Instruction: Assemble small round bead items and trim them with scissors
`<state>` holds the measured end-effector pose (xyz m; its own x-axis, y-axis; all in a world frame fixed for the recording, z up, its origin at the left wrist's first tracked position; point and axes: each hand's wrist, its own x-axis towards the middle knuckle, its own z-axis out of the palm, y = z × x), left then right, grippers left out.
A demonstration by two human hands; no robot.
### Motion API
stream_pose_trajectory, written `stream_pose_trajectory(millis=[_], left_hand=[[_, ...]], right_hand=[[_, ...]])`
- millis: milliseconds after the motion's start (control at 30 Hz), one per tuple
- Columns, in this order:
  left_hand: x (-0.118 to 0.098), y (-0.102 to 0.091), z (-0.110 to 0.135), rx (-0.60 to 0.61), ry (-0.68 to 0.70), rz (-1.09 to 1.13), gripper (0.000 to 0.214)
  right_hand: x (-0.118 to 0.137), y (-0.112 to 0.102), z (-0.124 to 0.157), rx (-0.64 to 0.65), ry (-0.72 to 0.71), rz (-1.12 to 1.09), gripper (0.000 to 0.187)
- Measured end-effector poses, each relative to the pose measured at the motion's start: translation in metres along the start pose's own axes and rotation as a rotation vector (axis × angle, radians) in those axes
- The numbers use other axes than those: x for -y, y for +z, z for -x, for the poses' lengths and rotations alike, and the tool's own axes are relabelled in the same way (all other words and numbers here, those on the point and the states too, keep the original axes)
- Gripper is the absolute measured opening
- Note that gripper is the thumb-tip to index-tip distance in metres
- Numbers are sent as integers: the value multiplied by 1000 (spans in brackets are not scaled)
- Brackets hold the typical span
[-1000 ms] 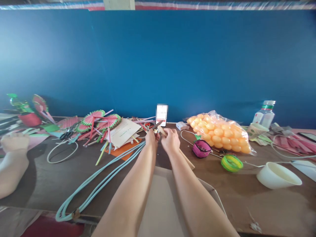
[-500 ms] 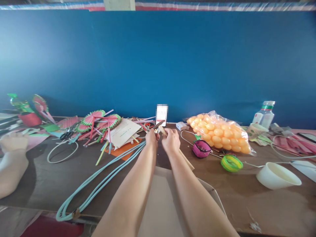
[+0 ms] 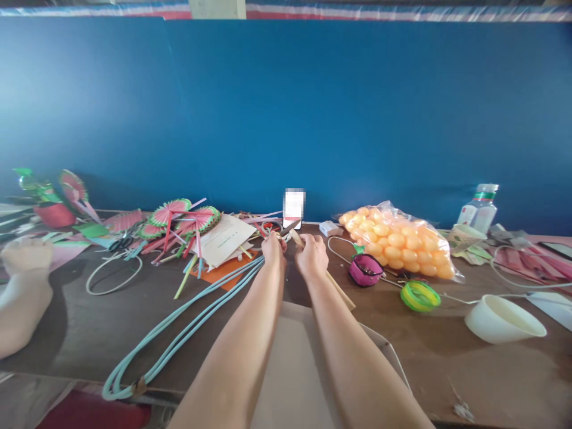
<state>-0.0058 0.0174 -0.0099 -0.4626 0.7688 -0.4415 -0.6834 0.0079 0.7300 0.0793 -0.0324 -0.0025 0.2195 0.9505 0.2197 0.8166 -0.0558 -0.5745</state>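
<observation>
My left hand (image 3: 273, 249) is closed around scissors (image 3: 292, 226), whose dark metal blade points up and to the right. The handles are mostly hidden in the fingers. Close beside it, my right hand (image 3: 311, 253) pinches a beige strip (image 3: 340, 292), probably card or wood. The strip's near end lies by the blades and its other end comes out below my right wrist. Light blue tubing (image 3: 196, 298), looped and tied, runs along the table up to my left wrist. Just beyond my hands a phone (image 3: 292, 208) stands upright, its screen blurred out.
Pink and green paper fans (image 3: 196, 221), papers (image 3: 223, 238) and an orange sheet (image 3: 223, 275) lie left. Another person's hand (image 3: 27, 256) rests at far left. To the right are a bag of orange balls (image 3: 397, 241), a purple pouch (image 3: 365, 270), green-yellow coil (image 3: 420, 296) and white bowl (image 3: 504, 319).
The blade has shifted slightly and tilts less steeply beside the strip's end. My right hand has moved a little to the right with the strip.
</observation>
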Motion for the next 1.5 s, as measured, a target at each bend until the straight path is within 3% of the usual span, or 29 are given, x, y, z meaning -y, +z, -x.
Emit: stream_pose_trajectory(millis=[933,1300,1500], left_hand=[[-1,0,4,59,-48,41,10],[-1,1,1,50,-87,18,12],[-2,1,1,81,-104,35,12]], right_hand=[[-4,9,-2,332,31,184,30],[-8,12,-4,269,-6,240,32],[1,2,-7,202,26,249,38]])
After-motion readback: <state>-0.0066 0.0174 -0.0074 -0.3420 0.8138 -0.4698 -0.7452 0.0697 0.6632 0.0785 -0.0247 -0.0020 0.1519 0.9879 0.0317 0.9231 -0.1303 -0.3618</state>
